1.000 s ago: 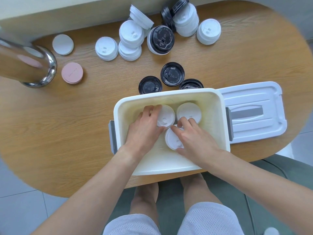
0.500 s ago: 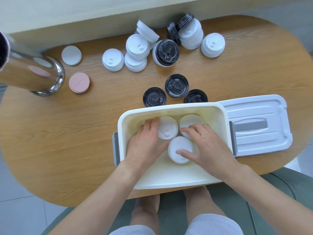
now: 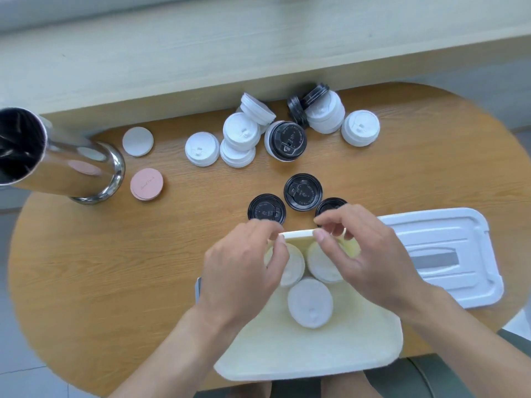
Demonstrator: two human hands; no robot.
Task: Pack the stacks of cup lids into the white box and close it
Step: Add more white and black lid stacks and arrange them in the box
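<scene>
Lid stacks (image 3: 310, 303), three, sit in my white box (image 3: 301, 357); left hand (image 3: 244, 271) and right hand (image 3: 365, 259) hover above with loosely curled fingers, empty; black lids (image 3: 303, 192) at twelve o'clock.

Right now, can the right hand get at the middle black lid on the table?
Probably yes. The right hand hangs over the box's far rim, holding nothing, and the middle black lid lies just beyond it on bare table, uncovered, with nothing between.
</scene>
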